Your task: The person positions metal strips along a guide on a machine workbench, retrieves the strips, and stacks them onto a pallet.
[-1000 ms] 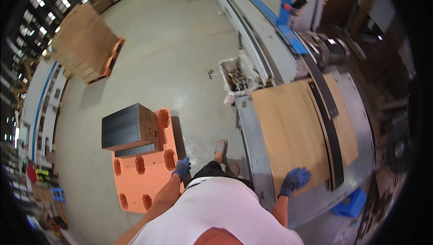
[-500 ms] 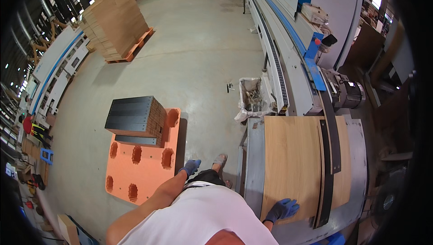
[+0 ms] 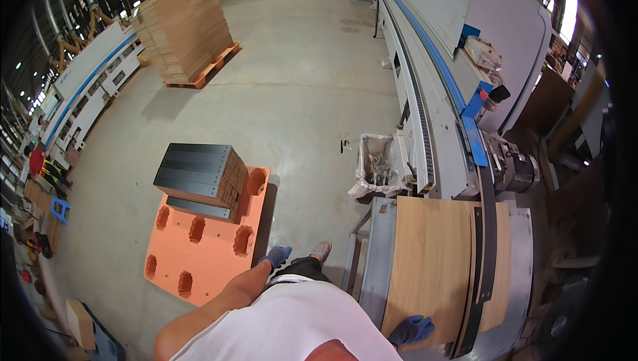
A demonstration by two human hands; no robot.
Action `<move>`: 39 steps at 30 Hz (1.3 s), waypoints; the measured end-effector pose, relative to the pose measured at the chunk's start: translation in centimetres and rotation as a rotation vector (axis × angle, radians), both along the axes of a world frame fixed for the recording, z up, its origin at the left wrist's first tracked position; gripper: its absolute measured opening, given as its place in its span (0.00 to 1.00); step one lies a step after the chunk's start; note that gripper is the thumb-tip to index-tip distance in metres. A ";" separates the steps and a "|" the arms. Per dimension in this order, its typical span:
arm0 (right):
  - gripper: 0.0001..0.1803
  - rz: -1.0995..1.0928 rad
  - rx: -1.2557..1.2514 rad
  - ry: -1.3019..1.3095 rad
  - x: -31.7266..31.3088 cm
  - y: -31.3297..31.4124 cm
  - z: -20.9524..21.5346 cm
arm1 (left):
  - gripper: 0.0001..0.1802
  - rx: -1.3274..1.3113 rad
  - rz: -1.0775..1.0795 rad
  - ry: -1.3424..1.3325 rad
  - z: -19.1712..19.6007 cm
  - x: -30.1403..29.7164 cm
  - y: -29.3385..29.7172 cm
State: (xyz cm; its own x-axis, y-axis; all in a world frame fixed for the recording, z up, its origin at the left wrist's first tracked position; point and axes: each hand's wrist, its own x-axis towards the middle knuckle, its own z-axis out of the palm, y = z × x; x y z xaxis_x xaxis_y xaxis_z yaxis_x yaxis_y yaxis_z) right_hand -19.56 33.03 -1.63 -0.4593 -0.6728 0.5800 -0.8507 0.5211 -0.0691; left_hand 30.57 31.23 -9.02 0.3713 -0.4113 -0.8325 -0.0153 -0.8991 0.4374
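Note:
My right hand (image 3: pixel 411 329), in a blue glove, lies on the near edge of a light wooden panel (image 3: pixel 428 261) that rests flat on the grey machine table (image 3: pixel 372 261). My left hand (image 3: pixel 275 255), also in a blue glove, hangs at my side with nothing in it, just beside the orange plastic pallet (image 3: pixel 199 254) on the floor. A stack of dark-topped boards (image 3: pixel 199 173) sits on the far end of that pallet. A black rail (image 3: pixel 480 261) crosses over the right part of the panel.
A long grey machine with a blue stripe (image 3: pixel 432 75) runs away on the right. A bin lined with a white bag (image 3: pixel 379 168) stands at its near end. A tall stack of wooden boards (image 3: pixel 187 25) sits on a pallet at the far left.
The view has tipped up and back, so more of the far floor and the machine shows. My right hand has stayed on the panel's near edge; my left hand still hangs by the pallet.

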 end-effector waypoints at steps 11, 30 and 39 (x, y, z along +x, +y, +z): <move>0.10 0.037 0.107 0.103 1.2 0.5 3.3 | 0.28 -0.067 -0.057 -0.089 -2.1 2.5 -2.4; 0.11 0.008 0.153 -0.019 6.1 -6.8 1.9 | 0.24 -0.045 -0.197 -0.048 -3.5 8.0 -14.7; 0.11 0.064 0.156 -0.039 5.0 -7.5 1.1 | 0.27 -0.027 -0.271 -0.075 -3.2 5.5 -15.3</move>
State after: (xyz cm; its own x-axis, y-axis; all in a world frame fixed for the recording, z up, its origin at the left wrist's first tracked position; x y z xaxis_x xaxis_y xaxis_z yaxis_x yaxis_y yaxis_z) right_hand -14.53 25.55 -0.49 -0.4323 -0.7822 0.4486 -0.8809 0.4726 -0.0250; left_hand 36.07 15.91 -12.25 0.3052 -0.5258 -0.7940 -0.2867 -0.8458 0.4499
